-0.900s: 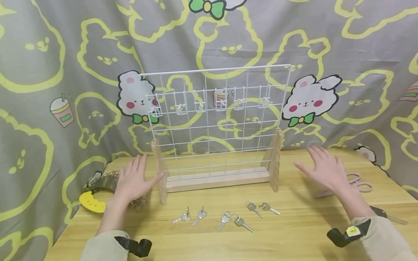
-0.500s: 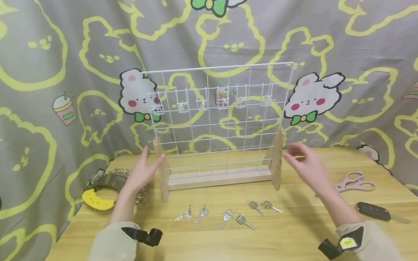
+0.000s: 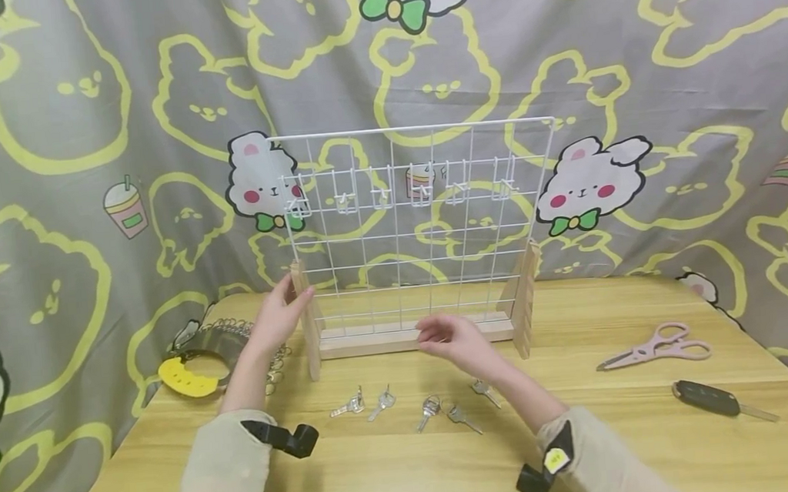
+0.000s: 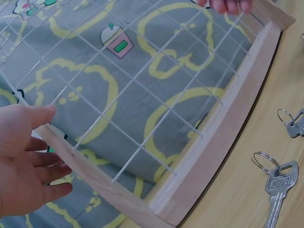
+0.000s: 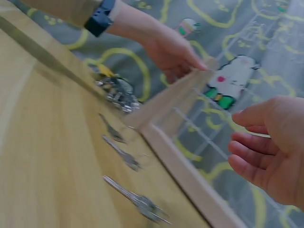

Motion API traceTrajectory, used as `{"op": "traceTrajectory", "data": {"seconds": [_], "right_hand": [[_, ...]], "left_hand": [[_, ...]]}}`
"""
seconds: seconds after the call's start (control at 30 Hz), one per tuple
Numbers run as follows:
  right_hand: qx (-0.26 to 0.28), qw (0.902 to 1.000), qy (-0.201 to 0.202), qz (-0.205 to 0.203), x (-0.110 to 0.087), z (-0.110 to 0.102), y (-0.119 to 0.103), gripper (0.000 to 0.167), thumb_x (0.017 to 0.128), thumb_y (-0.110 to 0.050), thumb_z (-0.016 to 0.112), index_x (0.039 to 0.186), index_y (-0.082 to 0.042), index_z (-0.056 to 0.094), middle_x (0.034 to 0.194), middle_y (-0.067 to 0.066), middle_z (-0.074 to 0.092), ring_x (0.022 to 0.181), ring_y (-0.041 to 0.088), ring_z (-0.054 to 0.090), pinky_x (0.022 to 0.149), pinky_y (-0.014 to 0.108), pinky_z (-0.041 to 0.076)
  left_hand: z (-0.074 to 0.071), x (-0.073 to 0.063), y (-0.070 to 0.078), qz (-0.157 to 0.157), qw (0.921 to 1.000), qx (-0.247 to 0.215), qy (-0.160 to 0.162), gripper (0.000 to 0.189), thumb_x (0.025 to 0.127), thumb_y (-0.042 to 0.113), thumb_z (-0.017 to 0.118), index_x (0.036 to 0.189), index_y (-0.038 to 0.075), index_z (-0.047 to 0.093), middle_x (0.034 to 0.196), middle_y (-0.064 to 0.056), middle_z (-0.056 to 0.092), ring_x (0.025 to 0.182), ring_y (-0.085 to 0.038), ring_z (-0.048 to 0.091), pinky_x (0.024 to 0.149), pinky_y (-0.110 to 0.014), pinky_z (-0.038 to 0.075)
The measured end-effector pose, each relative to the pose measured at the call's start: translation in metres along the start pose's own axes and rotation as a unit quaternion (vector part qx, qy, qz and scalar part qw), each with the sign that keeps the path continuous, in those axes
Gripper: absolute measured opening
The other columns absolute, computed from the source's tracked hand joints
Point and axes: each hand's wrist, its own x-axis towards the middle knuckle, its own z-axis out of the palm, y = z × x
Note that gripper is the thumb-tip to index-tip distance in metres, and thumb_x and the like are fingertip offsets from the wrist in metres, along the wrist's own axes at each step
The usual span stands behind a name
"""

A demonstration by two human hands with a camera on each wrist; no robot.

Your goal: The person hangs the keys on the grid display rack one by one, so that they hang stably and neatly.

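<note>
A white wire grid rack (image 3: pixel 412 129) stands upright between two wooden side posts, with several small wire hooks (image 3: pixel 382 199) along its upper part. My left hand (image 3: pixel 278 317) holds the left wooden post (image 3: pixel 310 330) near its top, thumb in front and fingers at the outer side and behind. My right hand (image 3: pixel 460 341) hovers before the wooden base bar (image 3: pixel 360 345), palm turned left, fingers loosely bent around nothing. Below lie several silver keys with rings, such as one key (image 3: pixel 382 404) and another key (image 4: pixel 282 178); my right forearm covers part of the row.
At the left is a grey and yellow ring-shaped thing (image 3: pixel 188 380) with many small metal loops. Pink-handled scissors (image 3: pixel 655 347) and a black car key (image 3: pixel 706 397) lie on the table's right. A patterned curtain (image 3: pixel 593 45) hangs behind.
My left hand has moved right onto the rack's left post. The right hand has swung left from beside the right post to the rack's middle, uncovering the scissors and car key.
</note>
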Motion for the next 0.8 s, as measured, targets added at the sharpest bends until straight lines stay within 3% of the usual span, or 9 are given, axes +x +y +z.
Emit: {"op": "traceTrajectory", "data": {"seconds": [0.13,0.3,0.6,0.8], "right_hand": [[0.035,0.9986,-0.040,0.003,0.010,0.026,-0.002,0.032,0.084,-0.001,0.063,0.113,0.010,0.056,0.101,0.021,0.063,0.092,0.028,0.059,0.082,0.033,0.051],[0.050,0.9959,-0.075,0.012,0.023,0.055,0.007,0.033,0.083,-0.004,0.065,0.112,0.008,0.058,0.098,0.012,0.064,0.089,0.019,0.058,0.079,0.026,0.050],[-0.006,0.9907,-0.135,0.013,0.035,0.087,0.019,0.027,0.080,-0.001,0.067,0.107,0.000,0.064,0.098,0.008,0.065,0.090,0.016,0.058,0.081,0.026,0.049],[-0.036,0.9866,-0.158,0.021,0.038,0.095,0.024,0.025,0.078,0.003,0.068,0.102,-0.003,0.067,0.089,0.002,0.065,0.079,0.011,0.057,0.071,0.023,0.049]], "left_hand": [[0.001,0.000,-0.001,-0.004,0.9998,-0.020,0.006,0.066,0.097,0.030,0.047,0.146,-0.002,0.016,0.141,-0.030,0.031,0.129,-0.042,0.032,0.108,-0.051,0.026],[0.001,0.003,-0.003,0.000,0.9994,-0.034,0.009,0.060,0.098,0.023,0.046,0.145,-0.003,0.019,0.141,-0.029,0.033,0.128,-0.040,0.035,0.108,-0.048,0.028],[0.000,0.002,-0.003,-0.022,0.9991,-0.037,0.001,0.062,0.099,0.026,0.043,0.146,-0.003,0.013,0.147,-0.026,0.023,0.135,-0.037,0.023,0.111,-0.047,0.018],[0.001,0.001,-0.002,-0.033,0.9985,-0.044,0.001,0.061,0.099,0.026,0.043,0.146,-0.003,0.015,0.147,-0.025,0.024,0.135,-0.037,0.024,0.111,-0.048,0.018]]}}
